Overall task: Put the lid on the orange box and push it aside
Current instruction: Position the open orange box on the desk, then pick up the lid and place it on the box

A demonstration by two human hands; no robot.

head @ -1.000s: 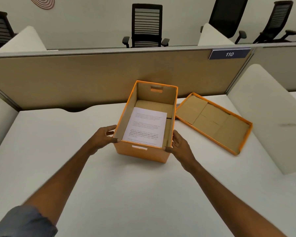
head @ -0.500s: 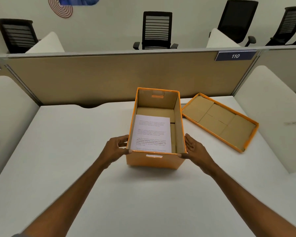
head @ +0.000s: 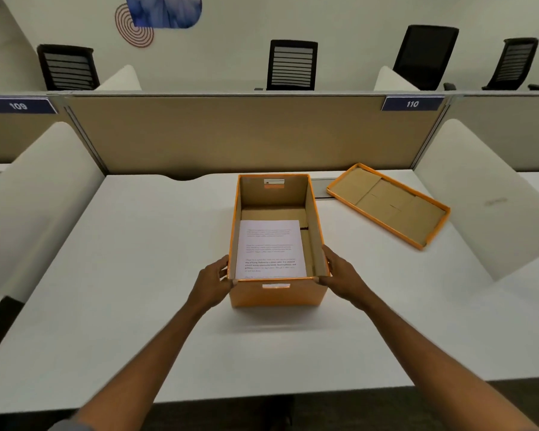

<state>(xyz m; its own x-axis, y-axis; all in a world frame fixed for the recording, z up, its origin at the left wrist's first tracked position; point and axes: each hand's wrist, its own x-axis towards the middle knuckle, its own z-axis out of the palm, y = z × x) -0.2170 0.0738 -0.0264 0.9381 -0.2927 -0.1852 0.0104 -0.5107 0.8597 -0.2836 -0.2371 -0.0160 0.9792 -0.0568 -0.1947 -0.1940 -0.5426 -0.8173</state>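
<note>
we have the orange box [head: 277, 293] standing open in the middle of the white desk [head: 137, 275], its near end toward us. our left hand [head: 210, 286] presses against the near left corner and our right hand [head: 343, 279] against the near right corner, fingers held together and flat along the side walls, thumbs up at the rim; neither hand pinches anything. the box looks squared up to us, so we judge the step in hand is steadying it before fetching the lid [head: 389, 205].

the lid lies upside down, to the right of the box and further back, apart from it, near the right divider [head: 479, 197]. to do this well we let go with the right hand, flip the lid so its rim faces down, line up all four corners, then press evenly.

inside the box a printed sheet of paper [head: 271, 248] lies flat on the cardboard floor, toward the near end; the far end is bare. the lid holds nothing.
</note>
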